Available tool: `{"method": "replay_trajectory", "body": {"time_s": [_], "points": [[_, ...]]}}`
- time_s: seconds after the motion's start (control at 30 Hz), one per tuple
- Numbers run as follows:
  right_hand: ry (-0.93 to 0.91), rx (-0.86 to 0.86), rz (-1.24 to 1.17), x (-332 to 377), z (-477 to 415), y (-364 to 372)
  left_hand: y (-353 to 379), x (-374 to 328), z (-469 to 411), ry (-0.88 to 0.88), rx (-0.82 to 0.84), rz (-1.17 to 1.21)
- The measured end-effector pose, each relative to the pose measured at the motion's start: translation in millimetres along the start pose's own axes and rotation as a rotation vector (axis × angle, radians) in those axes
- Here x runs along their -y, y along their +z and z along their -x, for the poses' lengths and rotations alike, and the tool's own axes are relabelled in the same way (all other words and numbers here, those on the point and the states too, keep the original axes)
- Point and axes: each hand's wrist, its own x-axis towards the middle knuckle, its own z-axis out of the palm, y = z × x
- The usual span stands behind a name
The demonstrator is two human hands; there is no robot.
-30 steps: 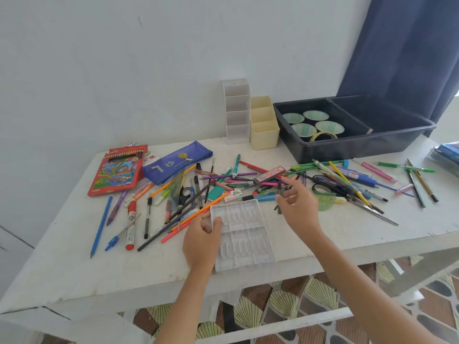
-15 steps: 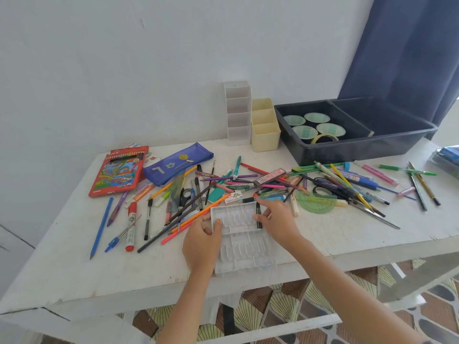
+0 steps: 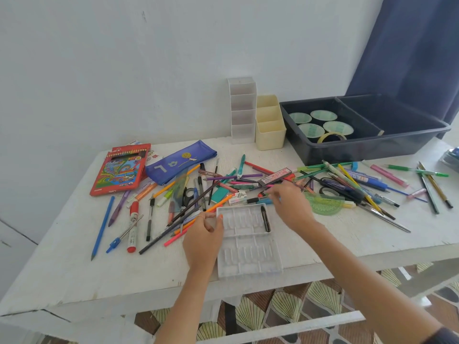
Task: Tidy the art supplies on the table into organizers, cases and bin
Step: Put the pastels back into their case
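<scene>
A clear plastic slotted tray (image 3: 248, 256) lies at the table's front edge. My left hand (image 3: 203, 237) pinches its upper left edge between thumb and fingers. One black crayon (image 3: 265, 218) lies in the tray's upper right slot. My right hand (image 3: 290, 204) reaches past the tray into the heap of pens and pencils (image 3: 238, 184), fingertips bent down onto a red and a pink pen; blur hides whether it grips one.
A white organizer (image 3: 242, 110) and a cream organizer (image 3: 269, 127) stand by the wall. Beside them a dark bin (image 3: 360, 145) holds tape rolls. A blue pencil case (image 3: 181, 165), red pencil box (image 3: 119, 170), green protractor (image 3: 325, 204) and scissors (image 3: 330, 187) lie about.
My right hand laid the black crayon into the tray, then moved back up to the heap. My left hand stayed on the tray's edge.
</scene>
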Motion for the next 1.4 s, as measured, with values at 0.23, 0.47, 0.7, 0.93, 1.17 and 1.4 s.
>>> {"method": "replay_trajectory", "body": {"time_s": [0.23,0.47,0.7,0.93,1.17,1.4], "points": [[-0.040,0.119,0.098,-20.7,-35.3,-7.4,0.9,-0.9,-0.8,0.002,-0.033,0.007],[-0.051,0.162,0.207,-27.5,-35.0,2.0,2.2,1.5,-0.3,0.019,-0.036,0.033],[-0.072,0.297,0.312,-25.1,-42.0,-0.2,1.0,1.0,0.0,0.045,-0.037,0.047],[-0.028,0.413,0.370,-26.9,-50.9,-9.0,2.0,3.0,-0.6,0.040,-0.030,0.071],[-0.050,0.486,0.277,-25.0,-48.9,-17.9,2.7,2.9,-1.2,0.037,-0.045,0.047],[-0.005,0.486,0.119,-27.7,-43.5,-21.9,4.2,4.5,-1.5,0.030,-0.059,0.055]]}}
